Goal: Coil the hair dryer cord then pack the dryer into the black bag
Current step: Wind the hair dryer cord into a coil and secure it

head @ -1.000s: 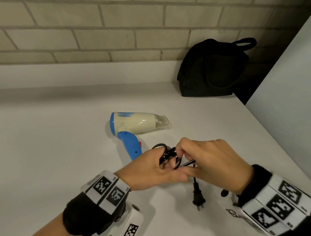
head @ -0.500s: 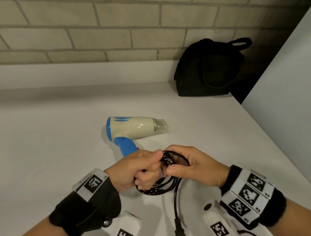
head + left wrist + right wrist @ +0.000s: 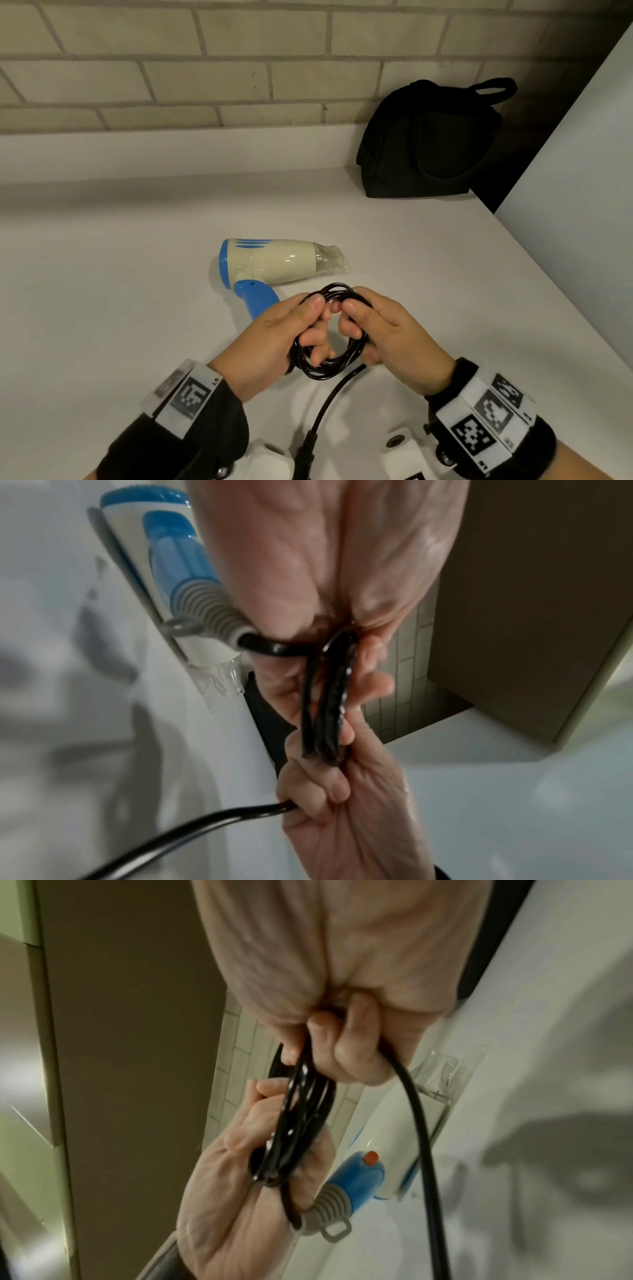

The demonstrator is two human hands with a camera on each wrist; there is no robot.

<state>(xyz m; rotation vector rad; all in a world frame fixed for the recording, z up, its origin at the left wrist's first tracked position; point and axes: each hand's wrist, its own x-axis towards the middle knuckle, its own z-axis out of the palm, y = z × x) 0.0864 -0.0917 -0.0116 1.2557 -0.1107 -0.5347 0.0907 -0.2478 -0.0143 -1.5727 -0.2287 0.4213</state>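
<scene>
Cream-and-blue hair dryer (image 3: pixel 270 262) lies on its side; its black cord (image 3: pixel 329 359) is looped in coils; black bag (image 3: pixel 424 144) stands behind.

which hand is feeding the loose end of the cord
The right hand: the cord tail toward the plug leaves it; the left hand only holds the coil.

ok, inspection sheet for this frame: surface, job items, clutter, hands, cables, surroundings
Surface: white counter, bare where visible.
Job's things: hair dryer lies on its side, nozzle towards the right; black bag stands at the back right corner, apart from the dryer; whether it is open cannot be told.
Clutter: nothing seen.
Grips: left hand and right hand both grip the coiled cord, one on each side of the loop.
Cables: several loops gathered; a loose tail runs to the frame's bottom edge, not yet coiled.
Surroundings: brick wall behind, pale panel at right.
</scene>
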